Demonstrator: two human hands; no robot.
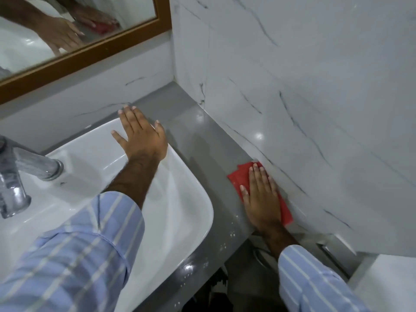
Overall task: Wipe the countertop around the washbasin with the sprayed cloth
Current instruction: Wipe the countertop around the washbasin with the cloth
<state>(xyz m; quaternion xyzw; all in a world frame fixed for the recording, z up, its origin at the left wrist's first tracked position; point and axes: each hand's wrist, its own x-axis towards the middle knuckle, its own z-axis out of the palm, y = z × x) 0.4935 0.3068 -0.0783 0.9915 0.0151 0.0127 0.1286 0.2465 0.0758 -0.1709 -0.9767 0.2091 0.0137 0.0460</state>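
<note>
A red cloth (pixel 238 176) lies flat on the grey countertop (pixel 202 140), to the right of the white washbasin (pixel 180 199) and against the marble side wall. My right hand (pixel 262 194) presses flat on top of the cloth, fingers pointing away from me. My left hand (pixel 140 134) rests flat with spread fingers on the far right corner of the basin rim, holding nothing.
A chrome tap (pixel 20 174) stands at the basin's left. A wood-framed mirror (pixel 85 52) hangs on the back wall and reflects both hands. Marble tile walls (pixel 315 109) close in the counter at the back and right. Water droplets dot the counter's front edge (pixel 202 264).
</note>
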